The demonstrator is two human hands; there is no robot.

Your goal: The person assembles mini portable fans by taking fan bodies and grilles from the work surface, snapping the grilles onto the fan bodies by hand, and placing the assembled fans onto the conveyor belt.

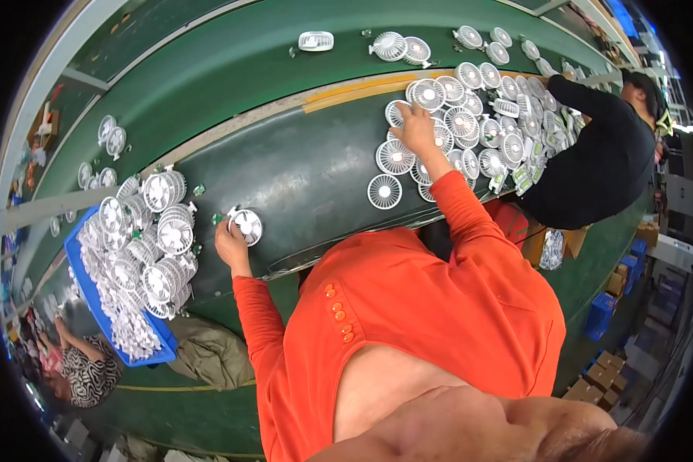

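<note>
My left hand point(229, 245) grips the edge of a small white fan head point(248, 226) on the dark green bench top. The fan's blades face up, and a small green piece sticks out beside my fingers. Off to the right, my right hand point(416, 129) is over a spread of round white fan pieces, fingers apart. Its fingertips are at a ribbed white disc point(395, 113); whether they touch it I cannot tell. Another ribbed disc point(384, 192) lies at the near edge of that spread.
On the left, stacked fan heads point(159, 192) stand next to a blue tray point(165, 339) of small white parts. Beyond the bench runs a green conveyor belt point(246, 69) carrying several fans. A person in black point(600, 154) is at the right; another person point(91, 369) is at the far left.
</note>
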